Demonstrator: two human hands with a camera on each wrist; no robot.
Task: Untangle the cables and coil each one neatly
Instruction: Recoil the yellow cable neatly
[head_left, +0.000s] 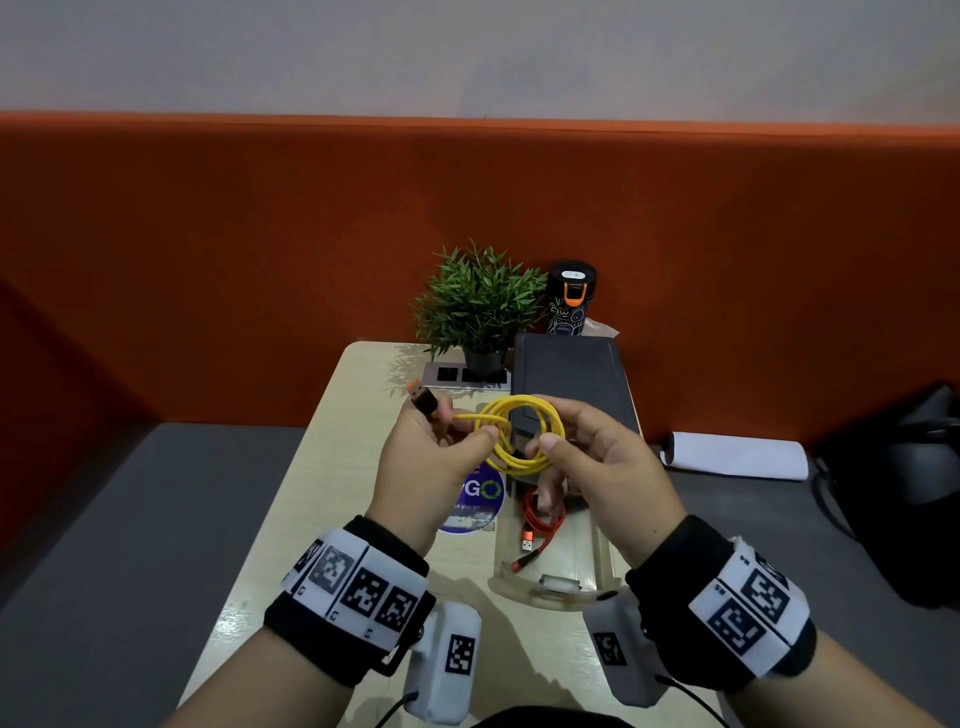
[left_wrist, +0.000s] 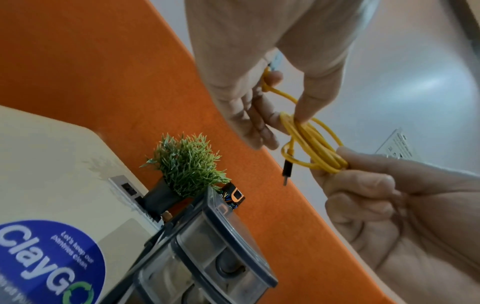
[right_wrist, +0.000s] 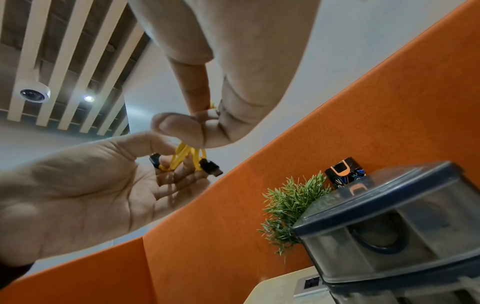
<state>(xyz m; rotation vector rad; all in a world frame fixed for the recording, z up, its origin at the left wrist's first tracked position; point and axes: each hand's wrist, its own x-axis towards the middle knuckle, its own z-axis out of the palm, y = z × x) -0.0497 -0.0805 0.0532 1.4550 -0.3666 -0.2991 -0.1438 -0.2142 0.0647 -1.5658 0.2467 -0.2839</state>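
Observation:
A yellow cable (head_left: 519, 431) is wound into a small coil and held above the table between both hands. My left hand (head_left: 464, 426) grips the loose tail with the black USB plug (head_left: 423, 399) sticking out up-left, and its thumb presses the coil's left side. My right hand (head_left: 549, 447) pinches the coil's lower right side. In the left wrist view the coil (left_wrist: 311, 142) runs from my left hand (left_wrist: 285, 115) to my right hand (left_wrist: 342, 164), and a small black plug (left_wrist: 287, 170) hangs free. A red cable (head_left: 540, 522) lies bundled in a clear tray (head_left: 550, 597) below the hands.
A dark lidded box (head_left: 569, 379) stands behind the hands, with a potted plant (head_left: 480, 306), a black tumbler (head_left: 571, 296) and a socket panel (head_left: 447, 374) at the table's back. A blue round sticker (head_left: 480, 499) marks the tabletop. A white roll (head_left: 737, 454) and black bag (head_left: 909, 493) lie right.

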